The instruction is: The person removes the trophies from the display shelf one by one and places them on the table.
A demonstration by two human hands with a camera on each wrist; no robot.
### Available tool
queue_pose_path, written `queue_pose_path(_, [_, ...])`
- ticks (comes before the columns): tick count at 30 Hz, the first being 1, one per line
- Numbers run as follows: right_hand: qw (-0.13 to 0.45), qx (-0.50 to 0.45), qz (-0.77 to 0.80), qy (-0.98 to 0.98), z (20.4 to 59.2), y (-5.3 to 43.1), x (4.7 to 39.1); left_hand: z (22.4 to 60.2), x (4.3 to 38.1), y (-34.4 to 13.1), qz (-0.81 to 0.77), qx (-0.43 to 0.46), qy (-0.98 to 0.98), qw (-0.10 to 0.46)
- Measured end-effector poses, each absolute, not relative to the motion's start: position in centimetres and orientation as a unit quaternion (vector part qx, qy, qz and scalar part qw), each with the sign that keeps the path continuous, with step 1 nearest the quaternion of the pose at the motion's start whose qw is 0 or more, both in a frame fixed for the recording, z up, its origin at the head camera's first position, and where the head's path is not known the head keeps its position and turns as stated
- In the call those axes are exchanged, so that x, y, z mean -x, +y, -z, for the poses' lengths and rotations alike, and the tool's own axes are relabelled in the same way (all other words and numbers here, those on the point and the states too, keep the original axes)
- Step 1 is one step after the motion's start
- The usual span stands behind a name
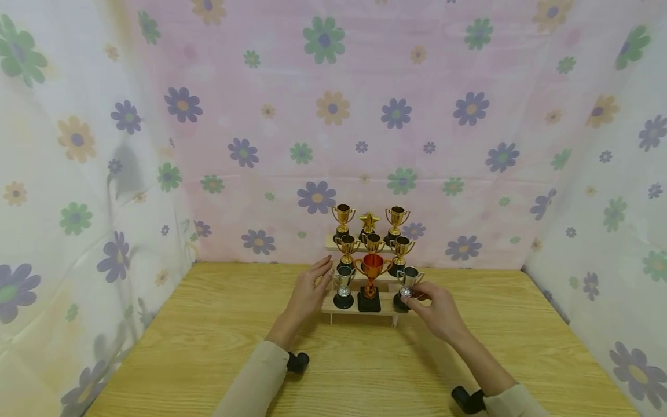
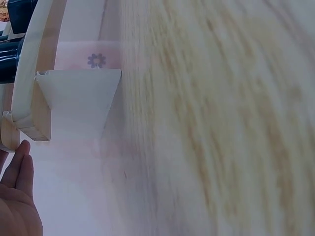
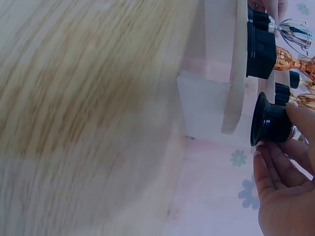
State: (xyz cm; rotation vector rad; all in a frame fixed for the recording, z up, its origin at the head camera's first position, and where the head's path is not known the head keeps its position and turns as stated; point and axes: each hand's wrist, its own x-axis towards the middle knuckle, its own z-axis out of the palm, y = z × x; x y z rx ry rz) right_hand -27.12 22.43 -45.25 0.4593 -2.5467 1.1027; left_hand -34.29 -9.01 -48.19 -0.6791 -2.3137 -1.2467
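A small silver trophy cup (image 1: pixel 410 277) with a black base (image 3: pixel 271 119) is pinched by its lower part between the thumb and fingers of my right hand (image 1: pixel 439 310), at the right end of the stepped wooden stand's (image 1: pixel 333 307) lowest tier. In the right wrist view its base is close by the shelf edge. My left hand (image 1: pixel 308 292) lies at the stand's left end with fingers extended, fingertips (image 2: pixel 23 147) right at the board's end. Another silver cup (image 1: pixel 344 280) and a larger red-orange and gold cup (image 1: pixel 372 267) stand upright on the lowest tier.
Several gold cups stand on the two upper tiers, with a gold star trophy (image 1: pixel 369 221) in the middle of the top one. The stand sits on a wood-grain table (image 1: pixel 219 341) before a flowered cloth backdrop (image 1: pixel 281 174). Cloth also hangs on both sides.
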Motion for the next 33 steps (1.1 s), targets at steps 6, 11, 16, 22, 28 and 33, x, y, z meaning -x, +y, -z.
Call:
queue_pose_path(6, [0.159,-0.153,-0.390,-0.894,44.8,22.9,26.9,48.1,34.3,-9.1,0.447,0.239,-0.836,0.213])
queue_pose_path(11, [0.157,-0.149,-0.386,-0.897,44.6,23.3,26.8,48.0,34.4,-9.2,0.451,0.243,-0.833,0.209])
queue_pose_path(16, [0.162,-0.152,-0.382,-0.897,44.5,23.6,26.6,47.8,34.4,-9.2,0.457,0.244,-0.831,0.202])
queue_pose_path(22, [0.162,-0.146,-0.382,-0.898,44.4,24.0,26.6,47.7,34.3,-9.3,0.453,0.240,-0.835,0.199])
queue_pose_path(28, [0.162,-0.140,-0.380,-0.900,44.4,24.8,26.5,47.8,34.3,-9.3,0.448,0.239,-0.837,0.204])
queue_pose_path(33, [0.164,-0.146,-0.378,-0.900,44.6,25.2,26.5,47.9,34.4,-9.2,0.448,0.240,-0.836,0.205])
